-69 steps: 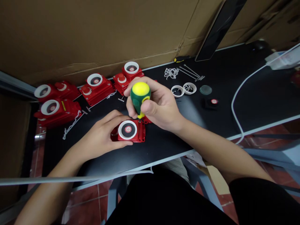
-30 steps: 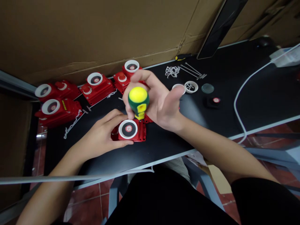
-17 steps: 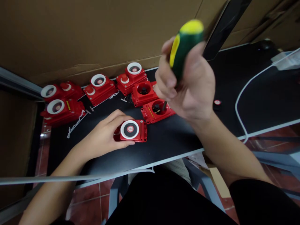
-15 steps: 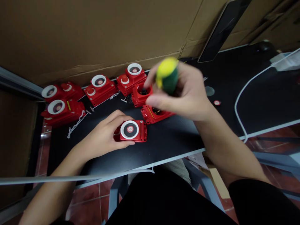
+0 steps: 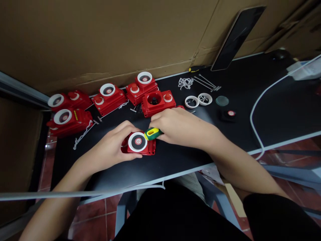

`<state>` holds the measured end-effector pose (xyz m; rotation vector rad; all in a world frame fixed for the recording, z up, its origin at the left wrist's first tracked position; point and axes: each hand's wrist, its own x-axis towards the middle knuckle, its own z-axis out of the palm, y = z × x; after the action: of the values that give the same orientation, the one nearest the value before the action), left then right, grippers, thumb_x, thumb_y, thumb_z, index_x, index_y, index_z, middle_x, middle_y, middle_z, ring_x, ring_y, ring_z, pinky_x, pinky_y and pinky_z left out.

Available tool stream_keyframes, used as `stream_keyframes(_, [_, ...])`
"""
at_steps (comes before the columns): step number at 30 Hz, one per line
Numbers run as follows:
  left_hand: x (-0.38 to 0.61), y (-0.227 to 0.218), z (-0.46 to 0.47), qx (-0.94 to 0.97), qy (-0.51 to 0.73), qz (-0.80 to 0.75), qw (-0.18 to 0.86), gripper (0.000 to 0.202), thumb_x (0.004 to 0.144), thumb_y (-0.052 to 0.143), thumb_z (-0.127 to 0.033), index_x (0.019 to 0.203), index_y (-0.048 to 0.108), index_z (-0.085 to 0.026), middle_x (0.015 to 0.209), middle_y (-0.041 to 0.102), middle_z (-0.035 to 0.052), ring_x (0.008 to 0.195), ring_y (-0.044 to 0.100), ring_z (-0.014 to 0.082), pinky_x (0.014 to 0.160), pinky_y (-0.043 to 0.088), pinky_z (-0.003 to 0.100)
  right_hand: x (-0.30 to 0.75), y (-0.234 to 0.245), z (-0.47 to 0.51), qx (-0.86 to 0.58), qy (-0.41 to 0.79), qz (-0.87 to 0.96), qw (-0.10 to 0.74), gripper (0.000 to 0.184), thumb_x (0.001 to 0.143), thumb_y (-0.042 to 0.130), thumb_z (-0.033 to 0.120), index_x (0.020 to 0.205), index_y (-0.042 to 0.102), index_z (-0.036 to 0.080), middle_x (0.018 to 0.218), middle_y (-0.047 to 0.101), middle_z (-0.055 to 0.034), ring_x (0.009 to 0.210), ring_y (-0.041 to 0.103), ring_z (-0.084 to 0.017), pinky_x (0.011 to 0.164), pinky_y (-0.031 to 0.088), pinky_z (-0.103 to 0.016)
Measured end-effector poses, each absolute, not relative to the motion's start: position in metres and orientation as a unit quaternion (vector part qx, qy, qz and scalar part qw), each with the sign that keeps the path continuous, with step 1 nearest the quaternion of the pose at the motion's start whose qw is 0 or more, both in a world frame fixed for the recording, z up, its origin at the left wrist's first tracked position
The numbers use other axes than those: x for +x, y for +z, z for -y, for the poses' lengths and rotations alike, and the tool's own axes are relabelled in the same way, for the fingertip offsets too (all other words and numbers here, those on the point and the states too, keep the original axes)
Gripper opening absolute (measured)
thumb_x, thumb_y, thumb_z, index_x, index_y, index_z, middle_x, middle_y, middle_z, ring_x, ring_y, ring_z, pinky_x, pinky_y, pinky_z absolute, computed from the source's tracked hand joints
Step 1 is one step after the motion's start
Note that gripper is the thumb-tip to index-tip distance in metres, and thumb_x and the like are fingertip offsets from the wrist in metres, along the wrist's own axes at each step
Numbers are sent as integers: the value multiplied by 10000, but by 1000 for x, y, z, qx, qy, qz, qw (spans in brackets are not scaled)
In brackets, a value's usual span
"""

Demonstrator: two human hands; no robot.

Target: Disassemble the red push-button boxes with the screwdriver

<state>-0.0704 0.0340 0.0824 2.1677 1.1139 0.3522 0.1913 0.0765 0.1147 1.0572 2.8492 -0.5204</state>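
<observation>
My left hand (image 5: 117, 142) is wrapped around the left end of a red box (image 5: 150, 147) on the black table. A white ring (image 5: 130, 147) with a dark disc and a red-and-white emblem faces up on the box. My right hand (image 5: 173, 127) is closed on a screwdriver (image 5: 156, 133) with a green and yellow handle. One end of the handle lies over the ring's right edge; I cannot tell whether they touch. The shaft is hidden. Just behind my right hand lies a red box with an open round hole (image 5: 150, 100).
Several red boxes (image 5: 109, 102) with white rings line the back left. Two loose white rings (image 5: 192, 101), metal pins (image 5: 204, 82), white cord (image 5: 185, 83) and a clear disc (image 5: 222, 100) lie back right. A dark panel (image 5: 235, 40) leans against the cardboard. A white cable (image 5: 251, 113) crosses the right side.
My right hand has come down and left with the screwdriver, from raised above the boxes to beside the held box's ring. My left hand keeps its grip on the box.
</observation>
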Motion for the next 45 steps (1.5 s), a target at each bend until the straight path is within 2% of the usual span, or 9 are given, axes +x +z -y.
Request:
stream_keyframes(10, [-70, 81, -35, 828, 140, -429, 331, 479, 918, 905, -526, 1229, 683, -237, 1188, 680, 41, 1037, 715, 237, 924, 587, 343, 186, 109, -69, 329, -137, -934, -19, 97, 967, 827, 224, 974, 797, 132, 1015, 808, -102, 822, 716, -237, 615, 250, -354])
stream_keyframes(14, [-70, 83, -34, 826, 134, -435, 333, 478, 925, 890, -534, 1237, 681, -238, 1198, 679, 50, 1047, 714, 241, 936, 599, 354, 214, 126, -79, 361, -162, -910, -122, 120, 883, 834, 147, 984, 777, 177, 1038, 802, -72, 869, 707, -231, 687, 382, -340])
stream_keyframes(17, [-69, 82, -33, 823, 134, -440, 332, 497, 920, 889, -529, 1273, 681, -247, 1239, 684, 62, 1073, 719, 251, 959, 610, 373, 259, 136, -97, 458, -112, -856, -211, 155, 811, 831, 129, 859, 714, 218, 819, 703, -32, 718, 585, -206, 698, 389, -362])
stream_keyframes(20, [-67, 78, -32, 826, 146, -436, 327, 494, 929, 883, -514, 1293, 673, -255, 1276, 684, 71, 1112, 723, 263, 990, 614, 394, 304, 131, -123, 598, -65, -778, -182, 392, 812, 846, 139, 630, 526, 276, 593, 483, 20, 586, 382, -162, 635, 297, -372])
stream_keyframes(25, [-66, 75, -30, 838, 137, -442, 289, 540, 954, 848, -516, 1362, 624, -242, 1374, 664, 108, 1214, 720, 308, 1063, 605, 466, 339, 110, -146, 650, -70, -749, -104, 562, 785, 916, 202, 505, 440, 307, 492, 377, 52, 532, 268, -139, 591, 220, -376])
stream_keyframes(32, [-70, 77, -28, 845, 100, -482, 208, 726, 914, 827, -522, 1485, 529, -188, 1458, 652, 165, 1295, 721, 387, 1137, 602, 556, 318, 126, -132, 659, -21, -715, -231, 490, 930, 817, 237, 624, 441, 308, 581, 412, 25, 613, 295, -177, 665, 248, -384])
stream_keyframes(35, [-71, 77, -29, 839, 90, -507, 177, 817, 921, 797, -563, 1558, 477, -165, 1498, 629, 195, 1340, 705, 423, 1143, 604, 586, 298, 134, -121, 625, -112, -717, -286, 337, 965, 789, 300, 685, 602, 282, 627, 613, -18, 623, 474, -179, 674, 345, -371])
stream_keyframes(40, [-75, 78, -31, 819, 74, -539, 182, 915, 936, 726, -702, 1613, 446, -153, 1532, 604, 216, 1381, 678, 450, 1120, 606, 595, 256, 132, -98, 298, -463, -834, -39, 218, 958, 783, 406, 915, 821, 196, 849, 827, -28, 759, 727, -189, 734, 505, -325])
stream_keyframes(45, [-83, 79, -34, 790, 141, -558, 209, 640, 1104, 435, -622, 1531, 540, -156, 1370, 692, 169, 1113, 753, 341, 1058, 602, 539, 217, 109, -80, 144, -501, -851, 64, 144, 960, 823, 336, 977, 838, 195, 973, 856, -27, 858, 773, -189, 804, 543, -294])
